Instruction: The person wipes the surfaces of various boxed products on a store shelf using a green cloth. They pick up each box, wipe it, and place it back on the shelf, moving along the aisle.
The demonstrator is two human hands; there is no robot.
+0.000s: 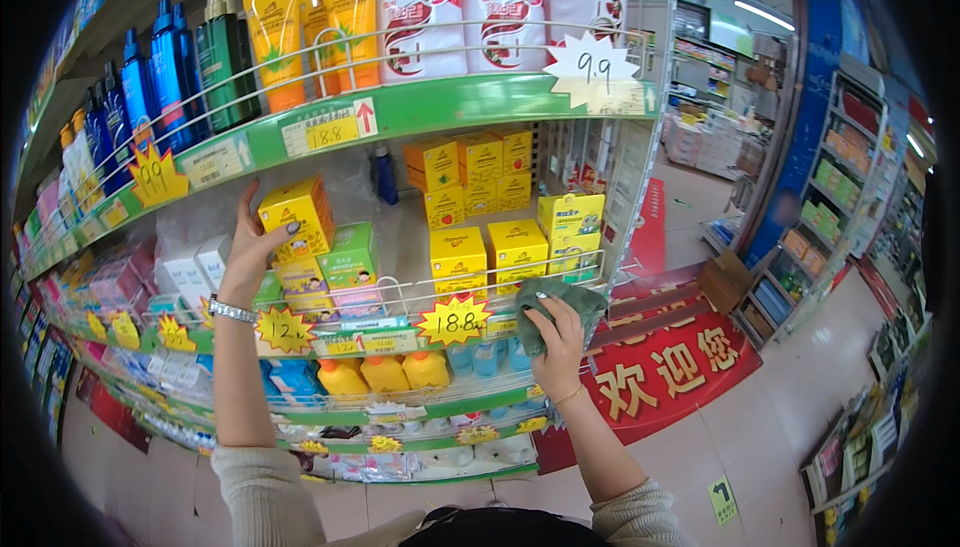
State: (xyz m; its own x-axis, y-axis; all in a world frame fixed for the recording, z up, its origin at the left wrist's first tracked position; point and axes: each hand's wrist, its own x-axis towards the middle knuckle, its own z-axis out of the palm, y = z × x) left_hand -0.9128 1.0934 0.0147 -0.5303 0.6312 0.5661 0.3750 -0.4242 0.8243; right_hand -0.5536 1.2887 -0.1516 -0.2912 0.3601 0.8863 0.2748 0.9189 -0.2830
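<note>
My left hand [253, 243] is gripping a yellow carton [300, 213], thumb across its front, above a purple-and-yellow box [301, 281] and a green carton [351, 251] on the middle shelf. A grey-green cloth [531, 322] is bunched in my right hand [559, 333], at the wire guard rail [517, 277] near the shelf's right end. Just behind that rail stand two yellow cartons, the left one [457, 258] and the right one [517, 247]. Beside them are yellow-and-green hanging-tab packs [574, 221]. Stacked yellow boxes [480, 164] stand deeper on the shelf.
Orange tubes [277, 44], white-and-red packs [424, 29] and blue spray bottles [171, 67] line the shelf above. Yellow bottles [384, 374] stand below. Star-shaped price tags [454, 318] stick out from the shelf edge. A red floor mat [675, 374] and a cardboard box [724, 281] lie to the right.
</note>
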